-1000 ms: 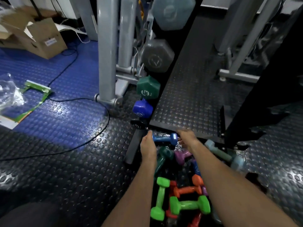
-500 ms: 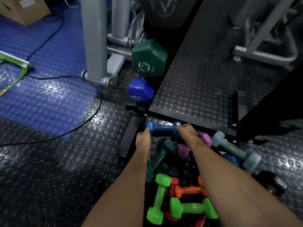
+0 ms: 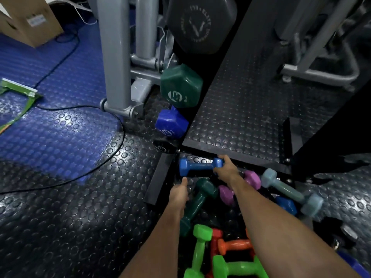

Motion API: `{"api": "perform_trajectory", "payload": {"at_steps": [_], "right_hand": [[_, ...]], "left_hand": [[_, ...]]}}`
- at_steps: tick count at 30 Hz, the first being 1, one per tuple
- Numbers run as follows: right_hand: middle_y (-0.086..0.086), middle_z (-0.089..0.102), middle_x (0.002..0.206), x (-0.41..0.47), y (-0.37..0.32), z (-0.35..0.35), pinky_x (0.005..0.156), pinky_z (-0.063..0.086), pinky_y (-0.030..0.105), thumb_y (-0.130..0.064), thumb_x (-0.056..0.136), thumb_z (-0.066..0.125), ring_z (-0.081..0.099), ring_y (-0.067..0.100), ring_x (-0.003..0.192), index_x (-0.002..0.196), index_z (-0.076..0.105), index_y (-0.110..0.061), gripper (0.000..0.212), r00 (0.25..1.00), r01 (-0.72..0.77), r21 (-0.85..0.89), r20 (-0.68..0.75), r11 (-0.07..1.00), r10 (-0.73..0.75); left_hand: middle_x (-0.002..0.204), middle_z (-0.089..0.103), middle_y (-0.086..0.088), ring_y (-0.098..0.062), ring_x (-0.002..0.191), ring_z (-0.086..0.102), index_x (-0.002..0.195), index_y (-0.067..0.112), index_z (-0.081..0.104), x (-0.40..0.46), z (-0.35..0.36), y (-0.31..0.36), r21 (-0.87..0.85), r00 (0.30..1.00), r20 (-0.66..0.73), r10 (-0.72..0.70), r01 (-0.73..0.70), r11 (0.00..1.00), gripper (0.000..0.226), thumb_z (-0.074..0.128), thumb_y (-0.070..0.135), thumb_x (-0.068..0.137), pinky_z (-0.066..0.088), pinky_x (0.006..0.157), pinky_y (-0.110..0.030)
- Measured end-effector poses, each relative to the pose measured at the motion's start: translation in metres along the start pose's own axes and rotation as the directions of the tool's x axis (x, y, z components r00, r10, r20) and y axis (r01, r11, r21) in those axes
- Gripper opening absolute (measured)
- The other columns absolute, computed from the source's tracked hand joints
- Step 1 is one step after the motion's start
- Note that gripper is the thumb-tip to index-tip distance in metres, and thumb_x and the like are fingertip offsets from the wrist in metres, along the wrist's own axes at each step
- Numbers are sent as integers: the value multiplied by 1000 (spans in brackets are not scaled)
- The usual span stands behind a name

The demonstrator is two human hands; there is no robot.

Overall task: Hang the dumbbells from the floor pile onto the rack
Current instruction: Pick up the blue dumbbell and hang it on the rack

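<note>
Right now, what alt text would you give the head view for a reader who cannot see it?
A person's right hand grips one end of a blue dumbbell at the foot of a rack, while the left hand hovers just below its other end. Green, orange, purple and pale blue dumbbells lie piled on the studded floor beneath the arms.

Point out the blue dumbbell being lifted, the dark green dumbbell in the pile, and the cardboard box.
blue dumbbell [image 3: 197, 166]: head view, on its handle.
dark green dumbbell [image 3: 195, 205]: head view, on its handle.
cardboard box [image 3: 30, 19]: head view, on its front face.
</note>
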State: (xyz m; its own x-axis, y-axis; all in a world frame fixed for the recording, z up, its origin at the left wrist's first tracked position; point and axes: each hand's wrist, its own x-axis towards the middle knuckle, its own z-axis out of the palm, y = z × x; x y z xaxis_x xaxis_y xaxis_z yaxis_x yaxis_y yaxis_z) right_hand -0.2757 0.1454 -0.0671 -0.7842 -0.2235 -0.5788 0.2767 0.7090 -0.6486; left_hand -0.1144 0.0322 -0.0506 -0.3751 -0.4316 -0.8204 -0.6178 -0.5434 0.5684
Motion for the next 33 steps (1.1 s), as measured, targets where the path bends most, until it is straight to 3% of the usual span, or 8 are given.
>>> {"api": "perform_trajectory", "payload": {"at_steps": [4,12,15,19,23,28,30,33], "right_hand": [[13,65,103,-5,3,-5,48,53,30,-4,80,78,65,26,76,110,51,-18,43,999,-39,62,25,997,37],[13,67,84,-14,-9,-7,33,35,18,-30,80,82,55,18,49,99,55,-10,38,996,-90,110,-15,990,93],[6,68,86,-17,-14,-4,40,43,18,-46,83,75,62,18,60,102,61,-11,42,995,-70,98,-58,993,76],[8,67,98,-11,-20,-4,66,65,39,-45,85,79,72,24,86,107,64,-10,45,992,-122,292,21,949,121],[14,71,103,-14,-24,-10,68,65,44,-36,82,85,75,30,84,101,59,-8,43,990,-130,391,100,911,99],[12,71,89,-30,-33,-10,64,64,45,-33,74,92,72,25,69,86,52,-14,45,998,-50,300,62,953,33],[9,71,86,-39,-43,-11,56,62,41,-36,67,95,70,25,69,84,55,-12,50,1000,23,179,10,984,-25],[2,73,87,-57,-55,-21,59,64,41,-44,59,96,74,22,75,89,62,-15,54,995,96,5,-23,995,-96]], "left_hand": [[81,65,-5,-29,80,62,82,17,59,5,-4,-1,0,999,-26,-24,24,1000,37,51,47,101,50,72,-36],[82,65,0,-24,81,63,81,22,57,-8,-4,5,-52,1000,-4,-14,14,999,27,54,38,102,45,76,-37],[80,63,0,-23,78,60,82,23,56,-11,-6,7,-40,1000,-10,1,-1,999,27,54,42,101,43,63,-33],[82,63,-1,-23,77,62,81,24,55,-12,-6,9,-11,1000,-24,19,-19,1000,28,53,43,101,43,61,-30],[82,62,-3,-25,80,62,80,22,54,-16,-3,13,0,999,-17,42,-42,999,29,52,41,102,46,71,-33],[78,53,-3,-15,63,50,100,13,59,-30,10,29,-5,998,0,58,-58,998,29,52,41,103,35,54,-25],[86,57,-2,-17,72,56,113,12,56,-39,11,40,-40,999,8,53,-53,998,32,51,42,103,40,60,-27],[119,60,-13,-31,105,61,129,12,50,-52,9,53,-292,996,90,-12,37,956,36,51,39,104,49,91,-42]]}}
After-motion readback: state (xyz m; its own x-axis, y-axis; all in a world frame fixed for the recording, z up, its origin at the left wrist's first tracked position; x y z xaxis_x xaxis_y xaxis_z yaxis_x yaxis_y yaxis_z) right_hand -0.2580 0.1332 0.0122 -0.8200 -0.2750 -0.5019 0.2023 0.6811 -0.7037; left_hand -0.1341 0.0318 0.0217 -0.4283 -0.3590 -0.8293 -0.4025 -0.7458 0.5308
